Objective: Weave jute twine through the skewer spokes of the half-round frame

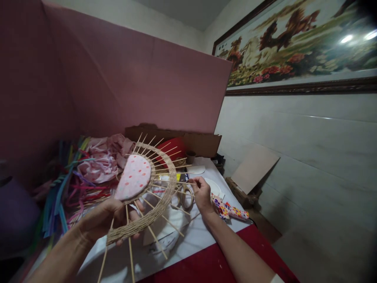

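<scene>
A half-round frame of woven tan twine (172, 177), with a pink spotted fabric pad (135, 177) at its core, is held above the counter (197, 239). The left hand (114, 216) is curled round its lower-left corner, fingers reaching beneath. The right hand (202, 196) is closed to a pinch, apparently on the end of one of the thin pale wooden sticks (158, 243) radiating outward. To work well here, the left hand should probably grip firmly without bending the band, while the right handles the stick gently, as it looks easy to snap, and stays clear of neighbouring tips. Beyond the right hand stands a small dark brown cup (191, 157); farther right sits a low brown cardboard box (240, 192). The contents of both are impossible to tell.
</scene>
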`<state>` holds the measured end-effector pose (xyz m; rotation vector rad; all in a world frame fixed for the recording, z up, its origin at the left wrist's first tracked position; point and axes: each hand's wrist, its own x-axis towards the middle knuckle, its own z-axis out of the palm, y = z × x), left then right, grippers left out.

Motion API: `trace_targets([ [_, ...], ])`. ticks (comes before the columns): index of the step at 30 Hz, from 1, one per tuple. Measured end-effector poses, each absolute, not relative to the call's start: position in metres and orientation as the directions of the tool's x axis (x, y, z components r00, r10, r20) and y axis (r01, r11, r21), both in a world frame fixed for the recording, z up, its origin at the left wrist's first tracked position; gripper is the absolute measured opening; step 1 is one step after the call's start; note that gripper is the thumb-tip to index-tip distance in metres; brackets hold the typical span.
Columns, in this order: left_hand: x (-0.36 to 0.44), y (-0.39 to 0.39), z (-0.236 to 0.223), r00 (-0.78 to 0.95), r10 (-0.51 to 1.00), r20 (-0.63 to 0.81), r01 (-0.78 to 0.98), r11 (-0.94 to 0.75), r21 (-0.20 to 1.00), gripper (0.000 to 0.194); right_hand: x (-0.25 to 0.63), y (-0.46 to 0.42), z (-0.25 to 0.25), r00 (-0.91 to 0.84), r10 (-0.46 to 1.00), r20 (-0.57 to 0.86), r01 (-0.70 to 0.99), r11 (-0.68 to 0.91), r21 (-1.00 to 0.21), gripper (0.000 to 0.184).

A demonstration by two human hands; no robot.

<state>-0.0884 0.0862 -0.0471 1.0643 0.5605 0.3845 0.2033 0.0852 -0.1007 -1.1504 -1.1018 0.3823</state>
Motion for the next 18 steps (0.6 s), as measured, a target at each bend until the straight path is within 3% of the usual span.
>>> trace_targets([
  [6, -0.095, 0.089, -0.051, 0.749, 0.598, -0.285, -0.015, 0.446, 0.895, 0.056, 0.208, 0.085, -0.097, 0.539, 0.659, 0.525, 0.332, 0.407, -0.851, 0.026],
  [18, -0.091, 0.087, -0.055, 0.764, 0.568, -0.304, 0.092, 0.371, 0.924, 0.047, 0.218, 0.086, -0.093, 0.571, 0.610, 0.549, 0.357, 0.418, -0.836, 0.029],
])
